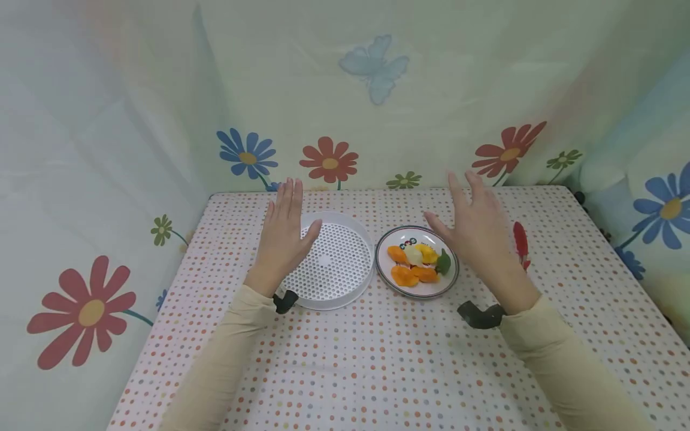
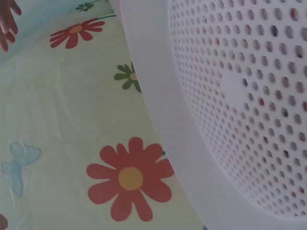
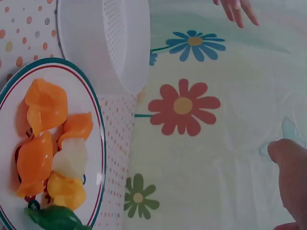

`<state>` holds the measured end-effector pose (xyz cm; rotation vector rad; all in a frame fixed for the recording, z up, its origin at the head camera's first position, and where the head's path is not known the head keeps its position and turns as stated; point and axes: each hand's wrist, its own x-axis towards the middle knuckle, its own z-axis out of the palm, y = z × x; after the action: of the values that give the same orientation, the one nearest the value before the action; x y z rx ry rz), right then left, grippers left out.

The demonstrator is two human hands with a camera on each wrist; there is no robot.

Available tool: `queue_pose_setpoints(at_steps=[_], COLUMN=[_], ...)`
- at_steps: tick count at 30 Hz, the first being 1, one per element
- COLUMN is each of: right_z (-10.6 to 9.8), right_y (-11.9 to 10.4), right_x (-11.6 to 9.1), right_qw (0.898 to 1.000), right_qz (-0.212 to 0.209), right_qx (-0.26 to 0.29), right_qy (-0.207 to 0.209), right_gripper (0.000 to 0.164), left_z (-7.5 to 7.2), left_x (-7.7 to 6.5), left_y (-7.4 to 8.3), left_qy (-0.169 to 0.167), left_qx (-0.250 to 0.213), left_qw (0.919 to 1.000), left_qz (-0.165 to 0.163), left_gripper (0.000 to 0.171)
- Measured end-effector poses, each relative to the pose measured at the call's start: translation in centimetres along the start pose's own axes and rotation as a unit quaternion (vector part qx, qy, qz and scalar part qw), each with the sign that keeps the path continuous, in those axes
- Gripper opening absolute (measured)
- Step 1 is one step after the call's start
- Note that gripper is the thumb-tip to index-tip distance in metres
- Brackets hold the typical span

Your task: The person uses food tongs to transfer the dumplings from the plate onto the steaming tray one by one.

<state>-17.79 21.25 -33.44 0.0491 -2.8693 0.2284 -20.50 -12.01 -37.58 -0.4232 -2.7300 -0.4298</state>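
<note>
Fingers point(image 1: 297, 200) stretch straight on left hand point(image 1: 283, 239), splay on right hand point(image 1: 477, 227); round white perforated tray point(image 1: 329, 269) sits beside circular rimmed plate point(image 1: 384, 261) of glossy, lumpy orange, yellow, whitish, green pieces point(image 1: 404, 276), on dotted counter point(image 1: 334, 371)

White perforated tray point(image 1: 339, 257) just beside plate point(image 1: 417, 290) of colourful, seemingly toy dumplings point(image 1: 404, 276)

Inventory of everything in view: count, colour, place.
plate: 1, white, right of centre
perforated tray: 1, white, left of plate
dumpling-shaped pieces: 6 (3 orange, 1 white, 1 yellow, 1 green), on plate
tablecloth: 1, pale, dotted, beneath plate
partly hidden object: 1, red, right of plate
floral backdrop: count unclear, pale, behind and beside tablecloth
wrist mounts: 2, black, at wrists
sleeves: 2, beige, on forearms
left hand: 1, bare, at tray's left side
right hand: 1, bare, right of plate
</note>
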Motion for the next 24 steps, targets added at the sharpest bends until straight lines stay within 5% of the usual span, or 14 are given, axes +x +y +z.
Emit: queue_pose_setpoints(at_steps=[5, 8, 16, 24], right_z=[1.0, 2.6, 7.4, 10.4], right_y=[3.5, 6.4, 11.6, 12.3], right_x=[-1.1, -2.1, -5.5, -6.7], right_qw=[0.997, 0.992, 0.972, 0.964], right_qz=[0.059, 0.098, 0.175, 0.23], right_qx=[-0.009, -0.01, 0.024, 0.052], right_qy=[-0.043, -0.079, -0.154, -0.121], right_gripper=[0.068, 0.073, 0.105, 0.108], left_z=[0.4, 0.9, 3.0, 4.4], left_x=[-1.2, -2.3, -4.9, -6.3], left_y=[-2.8, -4.9, -8.8, -9.4], left_qy=[-0.049, -0.102, -0.213, -0.263], left_qx=[-0.027, -0.052, -0.159, -0.254], left_qw=[0.9976, 0.9918, 0.9599, 0.927], left_qz=[-0.041, -0.057, -0.089, -0.084], left_gripper=[0.084, 0.089, 0.109, 0.126])
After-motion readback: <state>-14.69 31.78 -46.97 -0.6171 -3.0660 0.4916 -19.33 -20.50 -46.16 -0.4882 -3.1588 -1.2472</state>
